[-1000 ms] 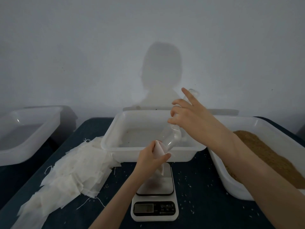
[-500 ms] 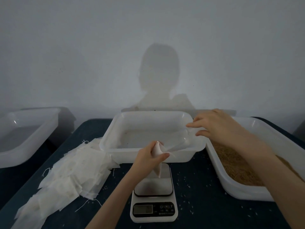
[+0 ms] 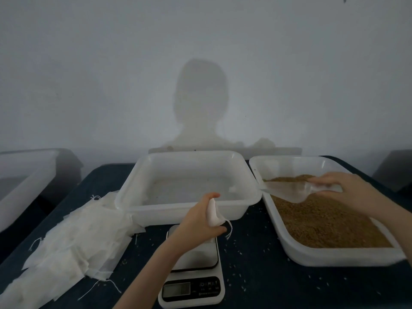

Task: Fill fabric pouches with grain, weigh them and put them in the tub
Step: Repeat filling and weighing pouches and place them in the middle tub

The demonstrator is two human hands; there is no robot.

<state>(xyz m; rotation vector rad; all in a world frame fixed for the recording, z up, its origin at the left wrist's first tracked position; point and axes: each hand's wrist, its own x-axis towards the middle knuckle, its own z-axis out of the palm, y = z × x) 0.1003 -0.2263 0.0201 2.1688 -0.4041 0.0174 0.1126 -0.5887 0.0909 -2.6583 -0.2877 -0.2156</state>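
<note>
While the white plastic tub (image 3: 189,188) on the dark tabletop (image 3: 256,275) holds no pouches, most work remains: the right hand (image 3: 347,190) grips a clear scoop (image 3: 289,191) over brown grain (image 3: 323,221), the left hand (image 3: 200,221) pinches a small white fabric pouch (image 3: 213,214) above the scale (image 3: 194,284).

You have a dark blue table (image 3: 256,275) in front of you, its far edge against the wall. At the back middle sits a white tub (image 3: 189,210), and just right of it, rims almost touching, a second white tray (image 3: 330,256) filled with brown grain (image 3: 323,224). Directly in front of the tub stands a white kitchen scale (image 3: 192,288), display facing you. On your left a loose heap of white fabric pouches (image 3: 73,248) spreads from the tub's corner down to the near edge, threads trailing. Stray grains (image 3: 265,250) dot the bare surface around the scale
</note>
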